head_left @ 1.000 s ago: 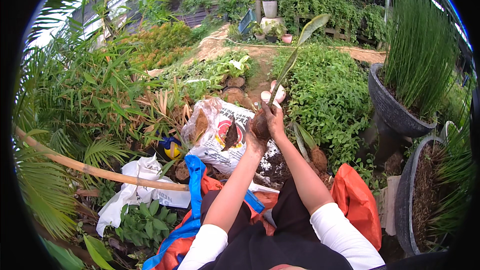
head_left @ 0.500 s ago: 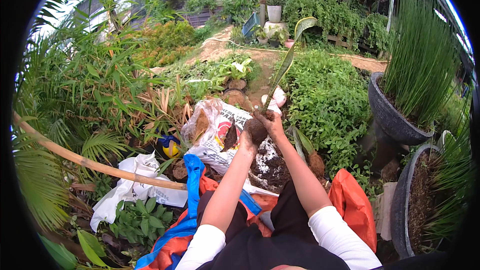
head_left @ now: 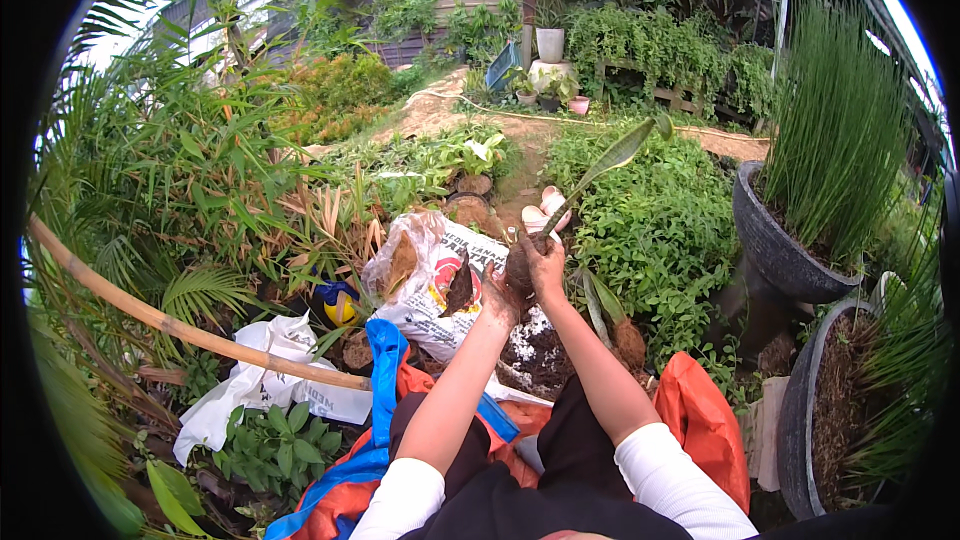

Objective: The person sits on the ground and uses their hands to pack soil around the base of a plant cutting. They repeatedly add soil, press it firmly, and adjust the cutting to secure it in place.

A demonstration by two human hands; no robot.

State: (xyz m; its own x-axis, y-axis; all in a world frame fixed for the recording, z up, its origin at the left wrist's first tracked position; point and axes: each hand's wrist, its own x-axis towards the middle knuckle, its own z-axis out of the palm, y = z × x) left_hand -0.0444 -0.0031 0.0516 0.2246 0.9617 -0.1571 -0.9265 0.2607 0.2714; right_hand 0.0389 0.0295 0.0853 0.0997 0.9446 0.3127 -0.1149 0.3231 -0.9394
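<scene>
Both soil-dirtied hands are at a snake plant (head_left: 608, 162), held above an open soil bag. Its long leaf leans to the far right. My right hand (head_left: 545, 268) is closed round the leaf base and upper side of the dark root ball (head_left: 519, 272). Cupped against the ball's left side is my left hand (head_left: 499, 298), its fingers partly hidden. Below lies the white printed bag (head_left: 425, 315), with dark soil mixed with white bits (head_left: 540, 348) nearest me. A trowel-like dark blade (head_left: 459, 288) rests on the bag. Another rooted snake plant (head_left: 628, 340) lies to the right.
An orange and blue tarp (head_left: 700, 420) spreads around my legs. A bamboo pole (head_left: 190, 325) crosses the left side, above a crumpled white sack (head_left: 245, 370). Large dark pots (head_left: 790, 230) with reed-like plants stand at right. Pale pots (head_left: 545, 212) lie beyond my hands.
The snake plant has tipped to the right, and its leaf points lower. The root ball is now more upright between my hands. My left hand has shifted slightly down its side.
</scene>
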